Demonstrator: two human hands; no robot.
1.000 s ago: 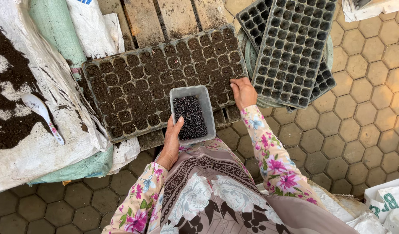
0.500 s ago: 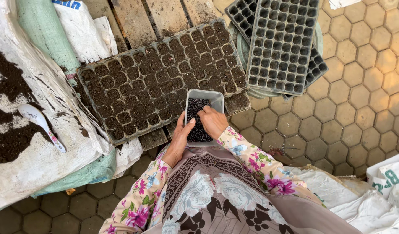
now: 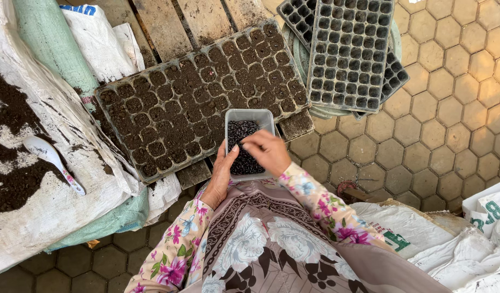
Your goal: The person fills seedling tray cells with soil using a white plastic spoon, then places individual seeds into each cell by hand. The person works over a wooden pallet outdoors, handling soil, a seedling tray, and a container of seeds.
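Just above the lap, the left hand [image 3: 220, 176] grips the side of a clear plastic tub [image 3: 249, 142] of dark seeds [image 3: 240, 149], while the right hand [image 3: 267, 152] dips in with fingers pinched together; whether it has a seed I cannot tell. This looks like the picking-up step of sowing. Beyond lies the soil-filled cell tray [image 3: 201, 97] on wooden slats [image 3: 168, 24], so the next move would call for carrying a pinch to one cell; empty black trays [image 3: 350, 51] lie farther right.

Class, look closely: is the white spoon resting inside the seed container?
No: the white spoon lies on the soil-covered sack, apart from the seed container.
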